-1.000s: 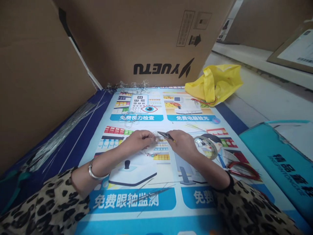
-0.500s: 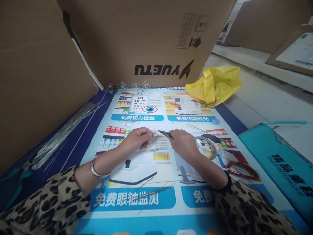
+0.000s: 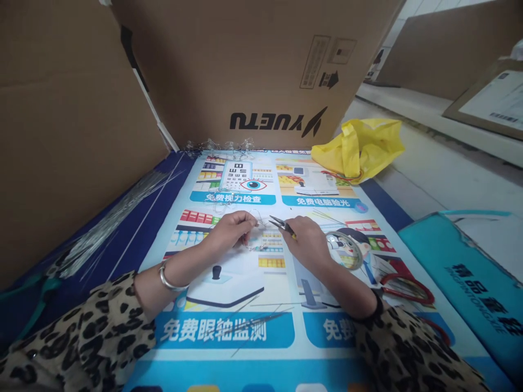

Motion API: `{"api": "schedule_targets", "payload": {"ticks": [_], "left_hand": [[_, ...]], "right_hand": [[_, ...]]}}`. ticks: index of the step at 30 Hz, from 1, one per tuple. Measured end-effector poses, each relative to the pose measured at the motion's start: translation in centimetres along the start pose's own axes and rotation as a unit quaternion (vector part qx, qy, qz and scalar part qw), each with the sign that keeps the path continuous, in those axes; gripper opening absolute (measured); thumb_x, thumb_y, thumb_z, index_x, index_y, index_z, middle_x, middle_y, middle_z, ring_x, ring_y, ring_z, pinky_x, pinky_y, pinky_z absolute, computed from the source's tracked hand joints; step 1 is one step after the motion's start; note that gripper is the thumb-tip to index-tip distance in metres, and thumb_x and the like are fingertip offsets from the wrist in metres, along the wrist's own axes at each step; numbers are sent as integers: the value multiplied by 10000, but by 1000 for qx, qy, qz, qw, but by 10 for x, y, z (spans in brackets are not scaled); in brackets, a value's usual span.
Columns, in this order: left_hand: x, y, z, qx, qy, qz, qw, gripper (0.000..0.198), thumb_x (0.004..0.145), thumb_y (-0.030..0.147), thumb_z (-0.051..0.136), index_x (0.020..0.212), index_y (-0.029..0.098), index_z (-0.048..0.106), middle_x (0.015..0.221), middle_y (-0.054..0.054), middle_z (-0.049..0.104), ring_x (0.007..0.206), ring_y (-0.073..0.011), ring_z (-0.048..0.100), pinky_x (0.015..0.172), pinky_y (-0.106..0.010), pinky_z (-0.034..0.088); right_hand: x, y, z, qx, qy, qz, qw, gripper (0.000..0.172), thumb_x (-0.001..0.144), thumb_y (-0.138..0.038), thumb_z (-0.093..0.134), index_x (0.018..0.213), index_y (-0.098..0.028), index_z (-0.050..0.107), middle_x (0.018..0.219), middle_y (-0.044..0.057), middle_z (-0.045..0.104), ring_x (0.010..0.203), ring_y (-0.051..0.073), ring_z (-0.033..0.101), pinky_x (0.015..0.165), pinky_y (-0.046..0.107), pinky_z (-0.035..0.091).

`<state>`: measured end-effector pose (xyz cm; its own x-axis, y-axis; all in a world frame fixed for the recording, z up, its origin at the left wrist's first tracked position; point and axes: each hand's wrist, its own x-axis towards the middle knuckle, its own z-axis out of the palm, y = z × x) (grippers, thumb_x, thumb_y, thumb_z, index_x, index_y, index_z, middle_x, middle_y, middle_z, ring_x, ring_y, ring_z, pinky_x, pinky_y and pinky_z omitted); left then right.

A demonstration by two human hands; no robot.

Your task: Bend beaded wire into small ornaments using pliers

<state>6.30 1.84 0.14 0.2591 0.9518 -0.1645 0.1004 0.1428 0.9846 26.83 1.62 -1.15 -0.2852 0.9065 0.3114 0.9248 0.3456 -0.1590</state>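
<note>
Between its thumb and fingertips, my left hand point(image 3: 232, 228) pinches a thin beaded wire piece point(image 3: 256, 247), whose small beads and fine loops hang below the fingers. My right hand point(image 3: 308, 239) is wrapped round a pair of pliers point(image 3: 281, 224). Their dark pointed jaws are slightly apart and face the left hand, a short way from the wire. Both hands are above the middle of a printed poster sheet point(image 3: 229, 348). How the wire bends inside the left fingers is hidden.
Wire lengths point(image 3: 110, 218) lie at left, beside teal-handled scissors point(image 3: 44, 288). More wires point(image 3: 253, 322) lie in front. Twisted wire pieces point(image 3: 220, 146) line the cardboard box point(image 3: 245, 65). To the right are a clear tape roll point(image 3: 355, 250), red-handled scissors point(image 3: 408, 287) and a yellow bag point(image 3: 368, 149).
The plier jaws have parted slightly and now sit a little farther right of the left fingers. My left hand keeps its pinch. The whole view has shifted slightly.
</note>
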Motion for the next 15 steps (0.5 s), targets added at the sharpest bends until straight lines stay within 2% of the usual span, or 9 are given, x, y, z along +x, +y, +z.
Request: {"api": "schedule_targets", "payload": {"ticks": [5, 9, 15], "left_hand": [[0, 0, 0, -47, 25, 6, 999, 155, 751, 327, 550, 733, 174, 540, 537, 33, 516, 434, -69, 451, 441, -194, 330], [0, 0, 0, -89, 37, 26, 995, 108, 738, 281, 550, 728, 174, 542, 544, 28, 522, 461, -74, 462, 474, -198, 360], [-1, 0, 1, -92, 37, 25, 995, 130, 736, 292, 556, 704, 169, 532, 510, 40, 490, 434, -67, 431, 442, -190, 326]], "right_hand": [[-4, -2, 2, 89, 56, -39, 994, 283, 880, -388, 403, 901, -177, 591, 808, 52, 596, 813, 171, 516, 744, 270, 381], [-5, -4, 2, 123, 86, -68, 986, 294, 875, -397, 428, 1015, -189, 582, 912, 58, 616, 900, 168, 525, 814, 284, 399], [-5, -4, -3, 163, 106, -35, 980, 326, 870, -393, 429, 1092, -200, 570, 949, 52, 625, 911, 156, 566, 816, 273, 436]]}}
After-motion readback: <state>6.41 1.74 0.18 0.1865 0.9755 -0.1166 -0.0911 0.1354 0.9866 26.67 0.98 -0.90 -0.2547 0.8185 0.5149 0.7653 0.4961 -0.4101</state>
